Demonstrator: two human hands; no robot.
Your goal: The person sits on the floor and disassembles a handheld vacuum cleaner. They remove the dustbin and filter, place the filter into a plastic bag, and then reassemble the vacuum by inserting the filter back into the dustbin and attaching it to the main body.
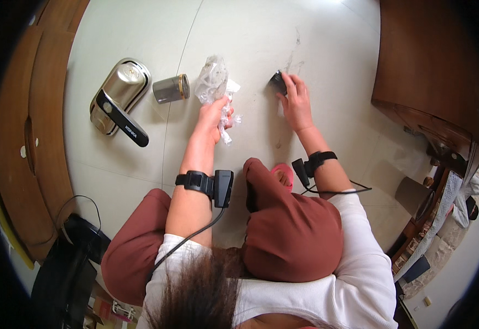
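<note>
My left hand is closed round the gathered neck of a crumpled clear plastic bag; its loose ends stick out beside my fingers. Over to the right, my right hand grips a small black object with a rounded end, down by the floor. My fingers cover part of that object, so its full shape is hidden. A dark grey canister with a gold rim lies left of the bag. Beyond it is a silver electric kettle with a black handle.
Pale tiles form the floor. Wooden furniture borders the left side, and a brown wooden cabinet stands at the right. A grey bin-like container is at the lower right. My knees and a pink slipper are close below my hands.
</note>
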